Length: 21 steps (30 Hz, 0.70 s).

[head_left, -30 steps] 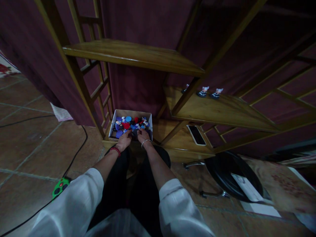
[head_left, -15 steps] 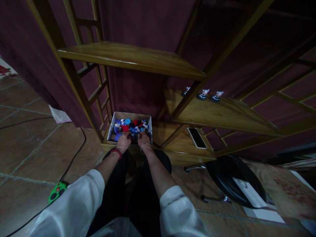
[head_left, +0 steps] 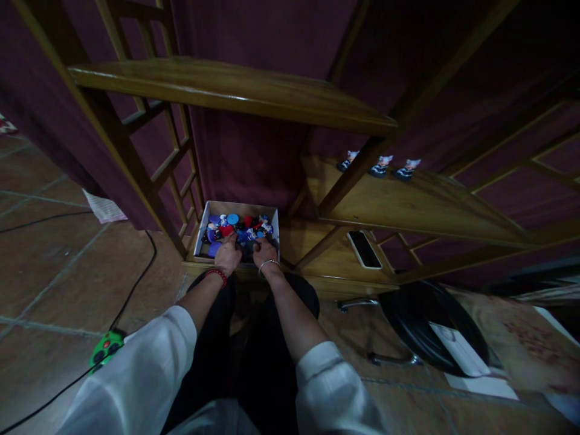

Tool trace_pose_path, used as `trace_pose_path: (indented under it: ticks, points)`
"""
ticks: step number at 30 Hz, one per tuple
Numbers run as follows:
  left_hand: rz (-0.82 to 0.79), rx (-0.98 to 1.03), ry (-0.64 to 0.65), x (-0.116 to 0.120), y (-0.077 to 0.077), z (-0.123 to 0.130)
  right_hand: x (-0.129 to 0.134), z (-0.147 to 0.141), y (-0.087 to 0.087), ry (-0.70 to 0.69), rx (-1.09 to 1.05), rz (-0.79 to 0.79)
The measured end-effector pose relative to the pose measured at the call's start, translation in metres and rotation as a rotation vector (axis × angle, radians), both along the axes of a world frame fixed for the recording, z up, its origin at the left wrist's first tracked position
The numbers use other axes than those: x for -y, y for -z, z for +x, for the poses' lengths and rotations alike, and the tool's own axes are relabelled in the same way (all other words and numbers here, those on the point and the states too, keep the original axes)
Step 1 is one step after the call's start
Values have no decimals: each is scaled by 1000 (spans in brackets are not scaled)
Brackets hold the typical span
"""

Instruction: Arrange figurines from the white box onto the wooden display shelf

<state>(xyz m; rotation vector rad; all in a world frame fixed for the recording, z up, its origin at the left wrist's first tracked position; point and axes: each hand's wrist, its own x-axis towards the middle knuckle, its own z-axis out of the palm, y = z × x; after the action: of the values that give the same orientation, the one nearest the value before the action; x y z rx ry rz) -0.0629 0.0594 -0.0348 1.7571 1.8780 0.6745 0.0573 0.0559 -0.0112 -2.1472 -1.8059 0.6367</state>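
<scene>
Both hands reach down into a shallow white cardboard box [head_left: 197, 240] that stands on the lowest shelf. Inside lie several small figurines [head_left: 263, 226] in blue, white, red and black, jumbled with round blue and purple pieces. My left hand [head_left: 228, 256], with a red bead bracelet at the wrist, has its fingers bent at the near side of the box. Just right of it is my right hand [head_left: 264, 251], wearing a silver bangle, its fingers curled inward. Something dark lies between the two hands, too dim to name. Whatever the fingers hold is hidden.
Three figurines [head_left: 380, 166] stand on the middle wooden shelf [head_left: 408, 202]. A phone [head_left: 364, 249] lies on the lower shelf. Above the box juts an upper shelf [head_left: 226, 84]. A black wheeled stool [head_left: 417, 326] is at right; a green power strip [head_left: 106, 350] with a cable sits on the floor at left.
The view has shifted slightly, so the shelves look a little nearer. Both hands stay in the box, with only small finger movements among the figurines.
</scene>
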Motion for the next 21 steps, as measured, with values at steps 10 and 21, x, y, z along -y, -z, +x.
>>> trace_pose_path:
  ticks: [10,21]
  points:
    - [66,29,-152,-1,4,0,1,2,4,39,-18,9]
    - [-79,-12,-77,0,1,-2,1,8,4,7,-36,-9]
